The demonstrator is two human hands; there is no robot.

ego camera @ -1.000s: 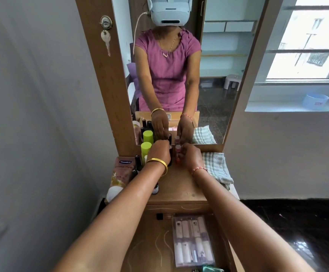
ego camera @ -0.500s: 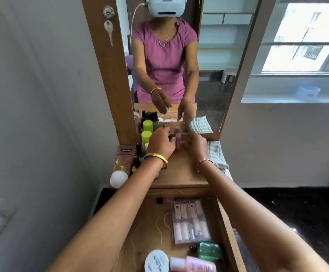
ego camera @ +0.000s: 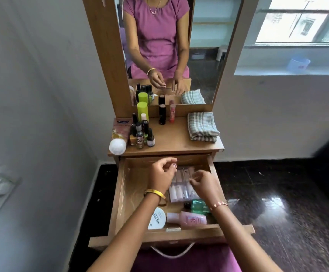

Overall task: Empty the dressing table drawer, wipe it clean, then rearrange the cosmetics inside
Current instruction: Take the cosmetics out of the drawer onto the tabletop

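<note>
Open drawer point(ego camera: 120, 195): clear packet of tubes point(ego camera: 181, 185), green bottle point(ego camera: 199, 206), pink bottle point(ego camera: 191, 219), white jar point(ego camera: 156, 218). Left hand point(ego camera: 162, 176) and right hand point(ego camera: 204, 183) above packet, fingers loosely curled, grasping nothing visible. Tabletop: nail polishes point(ego camera: 142, 132), folded cloth point(ego camera: 202, 126).

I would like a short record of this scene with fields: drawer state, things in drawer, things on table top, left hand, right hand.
drawer state: drawer pulled open
things in drawer: clear pack of tubes, green bottle, pink bottle, white jar
things on table top: nail polish bottles, folded cloth, lying tube
left hand: left hand over drawer, fingers curled, nothing visibly held
right hand: right hand over the pack, fingers curled, nothing visibly held
</note>
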